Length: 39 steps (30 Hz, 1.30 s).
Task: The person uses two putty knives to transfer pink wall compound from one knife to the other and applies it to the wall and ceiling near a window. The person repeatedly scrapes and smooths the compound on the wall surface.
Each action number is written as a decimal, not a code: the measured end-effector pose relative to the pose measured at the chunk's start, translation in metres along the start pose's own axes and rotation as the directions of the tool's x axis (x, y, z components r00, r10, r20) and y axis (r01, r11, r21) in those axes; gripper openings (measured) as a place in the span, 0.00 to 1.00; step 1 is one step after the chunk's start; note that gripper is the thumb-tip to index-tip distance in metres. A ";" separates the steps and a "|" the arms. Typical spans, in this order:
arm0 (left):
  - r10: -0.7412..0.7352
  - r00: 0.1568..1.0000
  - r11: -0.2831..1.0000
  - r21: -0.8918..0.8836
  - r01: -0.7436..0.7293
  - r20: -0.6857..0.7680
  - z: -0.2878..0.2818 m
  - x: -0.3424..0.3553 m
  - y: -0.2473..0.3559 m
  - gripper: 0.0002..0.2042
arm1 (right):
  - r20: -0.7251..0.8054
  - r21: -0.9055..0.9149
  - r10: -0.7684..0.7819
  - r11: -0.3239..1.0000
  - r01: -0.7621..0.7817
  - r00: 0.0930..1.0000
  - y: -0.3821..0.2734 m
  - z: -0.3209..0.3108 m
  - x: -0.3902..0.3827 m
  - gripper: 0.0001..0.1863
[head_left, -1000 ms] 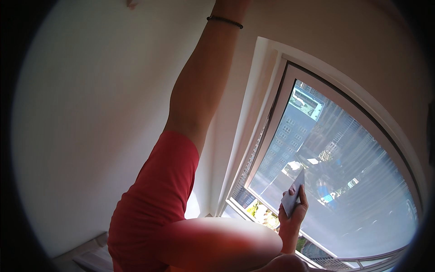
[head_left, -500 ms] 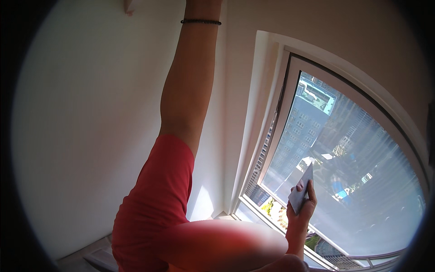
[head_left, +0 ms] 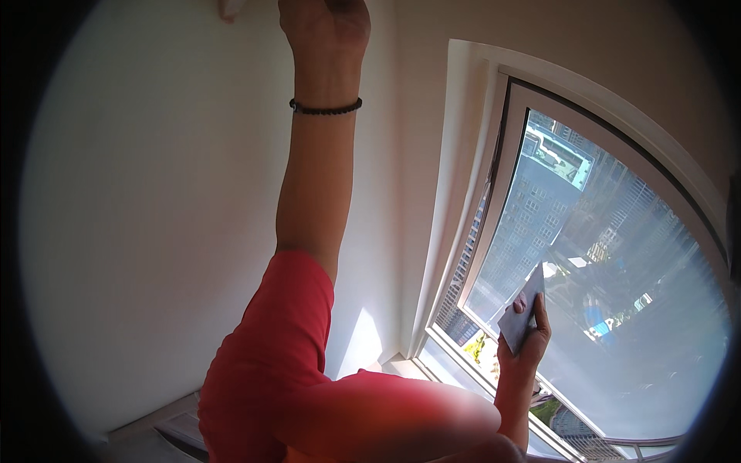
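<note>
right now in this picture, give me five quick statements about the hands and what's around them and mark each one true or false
1. The right grip holds a thin flat piece. True.
2. The left grip lies wholly inside the picture. False: the picture's top edge cuts it off.
3. A dark beaded bracelet circles the wrist by the left grip. True.
4. The clothing at the left shoulder is green. False: the left sleeve is red.
5. The thin flat piece shows against the window. True.
</note>
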<state>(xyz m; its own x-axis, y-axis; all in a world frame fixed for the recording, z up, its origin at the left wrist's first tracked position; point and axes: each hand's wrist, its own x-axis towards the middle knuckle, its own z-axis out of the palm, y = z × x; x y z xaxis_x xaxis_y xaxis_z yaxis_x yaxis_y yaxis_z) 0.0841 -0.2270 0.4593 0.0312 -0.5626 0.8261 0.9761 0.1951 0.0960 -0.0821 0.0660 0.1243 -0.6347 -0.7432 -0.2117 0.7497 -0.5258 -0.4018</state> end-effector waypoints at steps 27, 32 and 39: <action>-0.768 0.446 0.071 0.753 -0.654 0.460 -0.078 -0.275 0.038 0.28 | 0.281 0.050 0.232 0.965 -0.256 0.931 0.011 0.009 0.036 0.19; -0.101 0.688 -0.143 0.674 -0.725 0.718 -0.057 -0.206 0.034 0.25 | 0.330 0.001 0.161 0.985 -0.171 0.930 0.010 0.004 0.042 0.23; 0.334 0.375 -0.590 0.502 -0.632 0.865 -0.013 -0.039 -0.012 0.21 | 0.076 0.033 0.174 0.984 -0.177 0.982 0.024 -0.012 0.052 0.22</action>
<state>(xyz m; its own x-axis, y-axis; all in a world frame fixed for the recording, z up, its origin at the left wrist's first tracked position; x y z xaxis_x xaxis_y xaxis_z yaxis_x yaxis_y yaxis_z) 0.0735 -0.2176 0.4187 0.1519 0.5487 0.8221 -0.7041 0.6438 -0.2996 -0.0994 0.0202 0.0927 -0.4782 -0.8526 -0.2105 0.8561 -0.3991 -0.3284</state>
